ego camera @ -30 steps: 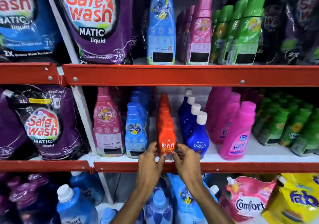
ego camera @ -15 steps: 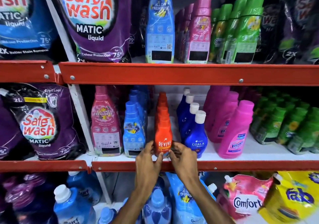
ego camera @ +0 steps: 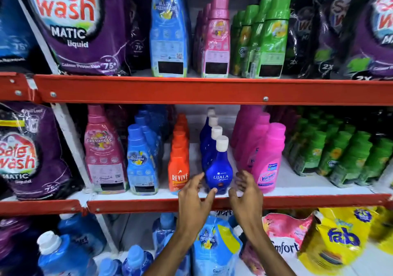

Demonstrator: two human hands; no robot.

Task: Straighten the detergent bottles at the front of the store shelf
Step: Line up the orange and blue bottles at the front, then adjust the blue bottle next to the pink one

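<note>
Both hands, left (ego camera: 194, 199) and right (ego camera: 246, 197), spread open, flank the Ujala bottle (ego camera: 219, 169) at the shelf (ego camera: 136, 205) lip, apparently to square its label forward

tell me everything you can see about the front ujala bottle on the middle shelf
The front Ujala bottle is deep blue glossy plastic with a bulbous body, narrow neck and white cap, with "UJALA" in white on its face. It stands upright at the front edge of the middle shelf, heading a row of like bottles, between the orange Revive bottle and the pink Vanish bottle. The left hand touches its base with the thumb; the right hand is open beside it.
</note>
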